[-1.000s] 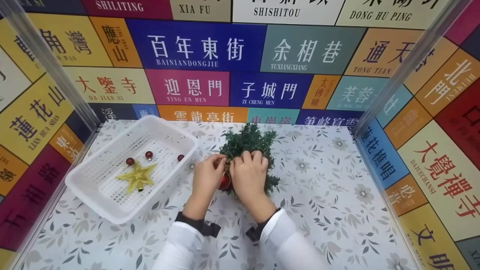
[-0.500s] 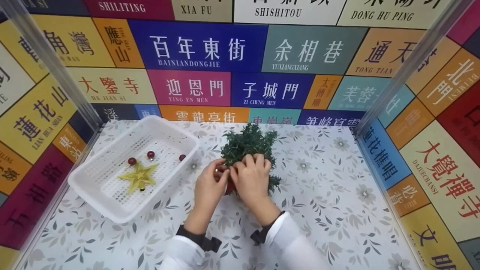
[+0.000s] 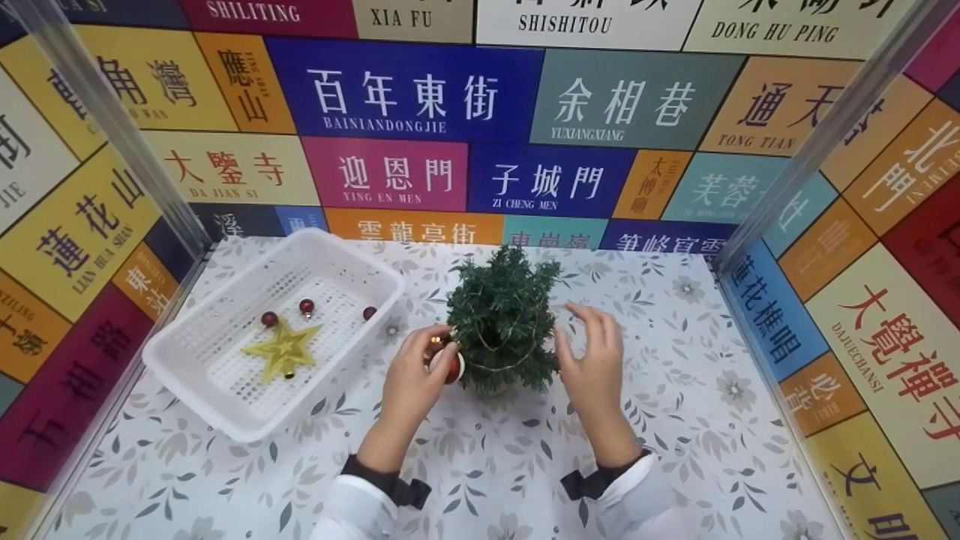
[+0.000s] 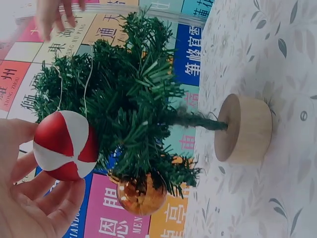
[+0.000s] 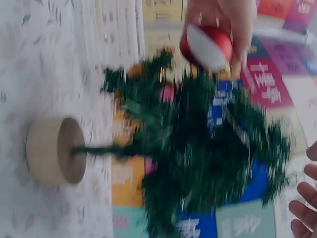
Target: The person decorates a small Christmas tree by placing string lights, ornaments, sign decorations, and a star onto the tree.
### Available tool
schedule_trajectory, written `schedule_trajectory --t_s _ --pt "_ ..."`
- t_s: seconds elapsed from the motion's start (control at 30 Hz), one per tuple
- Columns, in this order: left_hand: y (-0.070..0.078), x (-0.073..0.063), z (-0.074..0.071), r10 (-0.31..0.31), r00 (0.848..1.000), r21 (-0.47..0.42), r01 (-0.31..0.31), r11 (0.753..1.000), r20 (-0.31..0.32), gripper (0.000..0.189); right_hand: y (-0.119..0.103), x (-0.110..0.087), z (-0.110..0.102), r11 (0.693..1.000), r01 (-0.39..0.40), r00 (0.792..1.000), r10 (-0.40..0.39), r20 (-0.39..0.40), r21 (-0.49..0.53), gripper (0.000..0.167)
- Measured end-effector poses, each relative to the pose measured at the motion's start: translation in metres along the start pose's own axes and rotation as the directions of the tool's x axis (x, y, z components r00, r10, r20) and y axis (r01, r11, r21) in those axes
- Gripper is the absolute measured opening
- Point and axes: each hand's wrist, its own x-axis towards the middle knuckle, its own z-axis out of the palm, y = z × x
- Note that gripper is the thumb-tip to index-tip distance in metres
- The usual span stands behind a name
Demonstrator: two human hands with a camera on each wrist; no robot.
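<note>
A small artificial Christmas tree point(image 3: 502, 300) stands upright on a round wooden base point(image 4: 252, 129). At its left side my left hand point(image 3: 416, 371) holds a red-and-white ball ornament point(image 4: 67, 146), with fingers and thumb around it. Thin cords run from near the ball into the branches in the left wrist view, and a thin strand loops across the tree's front in the head view. My right hand point(image 3: 596, 356) is spread beside the tree's right side, holding nothing. A shiny gold ball ornament point(image 4: 141, 193) hangs among the lower branches.
To the left sits a white perforated plastic basket point(image 3: 199, 397). Inside it lie a gold star point(image 3: 283, 351) and small dark red balls point(image 3: 307, 306). Printed panels point(image 3: 405, 90) wall in the back and sides of the patterned tabletop point(image 3: 675, 420).
My right hand has left the tree's front and moved to its right, fingers spreading. The left hand stays on the ball ornament. The loop across the tree has come into view.
</note>
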Motion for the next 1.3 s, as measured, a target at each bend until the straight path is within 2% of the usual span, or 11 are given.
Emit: schedule_trajectory --t_s 0.13,0.33,0.43,0.53,0.73,1.0,1.1,1.13,1.2,1.27,1.3 --pt "-0.006 0.001 -0.003 -0.028 0.997 0.027 0.026 0.999 0.067 0.030 0.040 -0.008 -0.013 0.970 -0.243 0.970 0.242 0.025 0.028 0.035" --pt "-0.019 0.009 -0.014 -0.102 0.992 0.071 0.096 0.993 0.076 0.033 0.082 -0.036 -0.014 0.840 -0.542 0.822 0.536 0.191 -0.024 0.041" --pt "-0.030 0.020 -0.031 -0.143 0.989 0.104 0.140 0.985 0.029 0.032 0.091 -0.051 -0.006 0.815 -0.568 0.747 0.568 0.346 -0.112 0.046" --pt "-0.042 0.036 -0.056 -0.200 0.980 0.158 0.199 0.967 -0.011 0.030 0.094 -0.064 0.006 0.841 -0.513 0.705 0.526 0.476 -0.169 0.050" --pt "-0.069 0.073 -0.086 -0.307 0.951 0.295 0.301 0.907 -0.027 0.029 0.088 -0.079 0.030 0.907 -0.398 0.696 0.398 0.598 -0.140 0.057" --pt "-0.112 0.108 -0.072 -0.435 0.881 0.390 0.341 0.855 0.183 0.037 0.075 -0.092 0.055 0.963 -0.227 0.708 0.265 0.655 -0.144 0.049" --pt "-0.175 0.117 -0.050 -0.427 0.875 0.415 0.310 0.856 0.228 0.037 0.069 -0.095 0.060 0.979 -0.163 0.698 0.201 0.688 -0.121 0.042" --pt "-0.206 0.121 -0.038 -0.417 0.881 0.415 0.302 0.859 0.223 0.037 0.068 -0.095 0.062 0.984 -0.130 0.697 0.177 0.694 -0.120 0.038" --pt "-0.277 0.133 -0.016 -0.443 0.859 0.396 0.325 0.859 0.257 0.040 0.066 -0.096 0.066 0.989 -0.059 0.699 0.139 0.702 -0.137 0.032" --pt "-0.350 0.143 0.009 -0.434 0.868 0.387 0.324 0.863 0.241 0.044 0.066 -0.099 0.070 0.985 0.016 0.683 0.113 0.721 -0.169 0.026" --pt "-0.377 0.148 0.019 -0.459 0.853 0.382 0.349 0.856 0.250 0.046 0.065 -0.100 0.072 0.981 0.043 0.675 0.111 0.730 -0.189 0.024"
